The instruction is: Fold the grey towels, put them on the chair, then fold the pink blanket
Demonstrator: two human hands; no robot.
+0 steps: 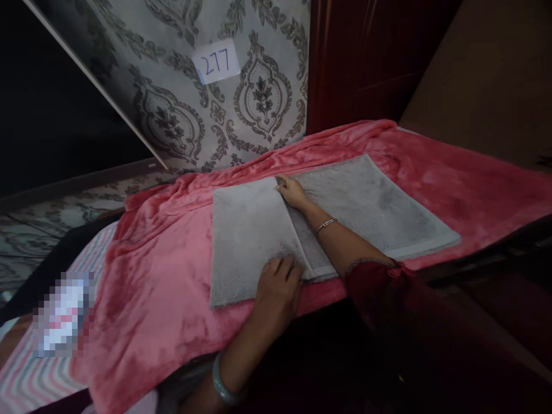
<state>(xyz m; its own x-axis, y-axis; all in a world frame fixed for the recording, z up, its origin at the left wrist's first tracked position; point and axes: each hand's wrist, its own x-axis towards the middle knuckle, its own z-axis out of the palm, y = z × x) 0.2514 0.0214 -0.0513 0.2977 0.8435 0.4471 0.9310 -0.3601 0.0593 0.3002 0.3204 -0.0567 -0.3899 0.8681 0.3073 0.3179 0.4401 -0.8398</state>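
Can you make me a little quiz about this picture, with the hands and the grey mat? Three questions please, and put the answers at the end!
1. True or false: the blanket under the grey mat is green.

2. Which number is on the paper sign on the patterned wall?
A) 727
B) 277
C) 772

3. Which touches the mat closer to that wall: the left hand or the right hand?

Key:
1. False, it is pink.
2. B.
3. The right hand.
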